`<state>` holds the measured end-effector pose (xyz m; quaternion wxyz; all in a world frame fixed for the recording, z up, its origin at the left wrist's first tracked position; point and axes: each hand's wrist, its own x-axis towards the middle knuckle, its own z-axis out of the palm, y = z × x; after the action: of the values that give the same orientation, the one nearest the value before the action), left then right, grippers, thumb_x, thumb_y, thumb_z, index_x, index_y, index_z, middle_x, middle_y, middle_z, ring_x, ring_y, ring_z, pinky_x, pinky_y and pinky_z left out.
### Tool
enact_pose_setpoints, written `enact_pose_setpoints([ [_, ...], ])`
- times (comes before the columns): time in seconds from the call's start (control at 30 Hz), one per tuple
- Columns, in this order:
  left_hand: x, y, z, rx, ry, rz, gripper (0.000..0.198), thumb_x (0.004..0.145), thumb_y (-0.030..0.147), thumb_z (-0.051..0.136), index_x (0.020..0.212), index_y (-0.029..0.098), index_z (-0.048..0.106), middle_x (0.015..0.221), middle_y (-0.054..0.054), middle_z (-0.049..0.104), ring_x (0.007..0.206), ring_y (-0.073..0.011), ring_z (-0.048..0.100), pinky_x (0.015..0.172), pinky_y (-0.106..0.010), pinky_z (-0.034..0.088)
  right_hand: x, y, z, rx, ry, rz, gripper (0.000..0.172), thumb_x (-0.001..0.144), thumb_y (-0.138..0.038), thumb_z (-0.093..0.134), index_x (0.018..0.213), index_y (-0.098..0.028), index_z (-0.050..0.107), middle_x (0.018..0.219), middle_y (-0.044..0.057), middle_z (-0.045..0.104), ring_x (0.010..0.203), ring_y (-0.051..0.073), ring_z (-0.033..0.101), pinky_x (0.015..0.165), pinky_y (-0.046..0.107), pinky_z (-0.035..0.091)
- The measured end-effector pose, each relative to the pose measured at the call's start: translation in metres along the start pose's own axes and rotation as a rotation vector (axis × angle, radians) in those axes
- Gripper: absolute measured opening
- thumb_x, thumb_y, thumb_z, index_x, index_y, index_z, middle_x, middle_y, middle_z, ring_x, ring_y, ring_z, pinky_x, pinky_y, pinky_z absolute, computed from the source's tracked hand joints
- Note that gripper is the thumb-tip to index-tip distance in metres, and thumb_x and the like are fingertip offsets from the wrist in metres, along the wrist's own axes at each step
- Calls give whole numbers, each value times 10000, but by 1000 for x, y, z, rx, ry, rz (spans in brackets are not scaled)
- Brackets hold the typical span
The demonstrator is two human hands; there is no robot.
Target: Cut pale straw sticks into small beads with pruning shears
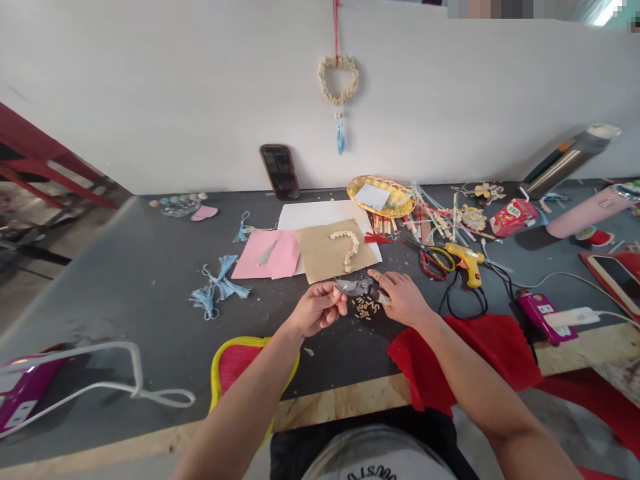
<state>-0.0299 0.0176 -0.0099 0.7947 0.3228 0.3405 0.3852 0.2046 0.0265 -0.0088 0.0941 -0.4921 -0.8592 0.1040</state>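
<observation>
My right hand (400, 295) is closed around the handles of grey pruning shears (356, 287), whose blades point left. At the blade tips my left hand (320, 308) pinches something small and pale, too small to name. Below the shears lies a pile of short pale pieces (366, 308) on the dark table. Beyond my hands a curved string of pale pieces (351, 247) rests on brown paper (316, 252). To its left a pale green tassel (267, 252) lies on pink paper (245, 252).
Blue tassels (225, 279) lie left. A yellow basket (400, 208), scissors (435, 263), a yellow glue gun (465, 260) and a purple power strip (545, 317) are at the right. Red cloth (480, 347) lies under my right forearm. A phone (280, 172) leans against the wall.
</observation>
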Motion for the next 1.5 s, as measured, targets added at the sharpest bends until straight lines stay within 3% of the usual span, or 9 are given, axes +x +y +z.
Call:
enact_pose_setpoints([
  [0.17, 1, 1, 3, -6, 53, 44, 346, 679, 391, 799, 730, 103, 613, 545, -25, 659, 300, -34, 402, 266, -134, 236, 1, -4, 1, -18, -4, 61, 486, 889, -231, 472, 1375, -223, 454, 1115, 79, 645, 985, 217, 591, 839, 328, 386],
  [0.33, 4, -1, 11, 74, 171, 182, 344, 690, 379, 799, 734, 124, 573, 711, -40, 712, 432, -47, 509, 367, -147, 376, 3, -1, 5, -84, 52, 118, 510, 890, -233, 467, 1398, -211, 430, 1125, 99, 638, 1020, 242, 569, 815, 345, 385],
  [0.43, 4, -3, 11, 108, 190, 218, 334, 702, 373, 789, 716, 128, 562, 726, -42, 720, 435, -53, 514, 364, -152, 386, 2, 2, 5, -92, 55, 80, 580, 861, -201, 492, 1430, -195, 381, 1169, 113, 622, 1067, 252, 536, 846, 355, 380],
  [0.57, 3, -2, 10, 85, 136, 168, 353, 687, 392, 794, 680, 121, 567, 668, -50, 714, 380, -50, 478, 322, -152, 354, 0, 5, 2, -72, 22, 36, 624, 846, -186, 508, 1450, -194, 349, 1193, 118, 609, 1080, 255, 521, 876, 363, 374],
  [0.73, 1, 1, 9, 52, 62, 69, 346, 673, 393, 803, 700, 112, 602, 584, -43, 690, 314, -53, 446, 281, -152, 322, 0, 3, -1, -40, 9, 10, 547, 889, -182, 456, 1431, -199, 386, 1141, 108, 626, 1042, 239, 547, 851, 349, 374],
  [1.0, 0, 2, 4, -6, 50, 77, 317, 691, 373, 792, 715, 108, 620, 546, -35, 675, 281, -51, 430, 259, -135, 305, 1, -2, -1, -35, 23, 45, 465, 903, -189, 447, 1367, -210, 462, 1109, 88, 649, 996, 218, 585, 828, 334, 378],
  [1.23, -2, 1, 2, -83, -140, -35, 266, 703, 323, 785, 696, 106, 630, 471, -41, 644, 226, -56, 405, 238, -123, 270, 2, 6, -1, -4, 21, -68, 519, 908, -177, 432, 1425, -174, 388, 1136, 109, 620, 1063, 234, 537, 873, 352, 373],
  [1.5, -3, 3, -2, -105, -145, -35, 247, 718, 311, 777, 696, 104, 643, 468, -36, 634, 238, -49, 407, 240, -110, 264, -1, 2, -3, -19, 24, -37, 462, 911, -186, 421, 1371, -196, 464, 1094, 93, 645, 996, 214, 574, 830, 336, 378],
])
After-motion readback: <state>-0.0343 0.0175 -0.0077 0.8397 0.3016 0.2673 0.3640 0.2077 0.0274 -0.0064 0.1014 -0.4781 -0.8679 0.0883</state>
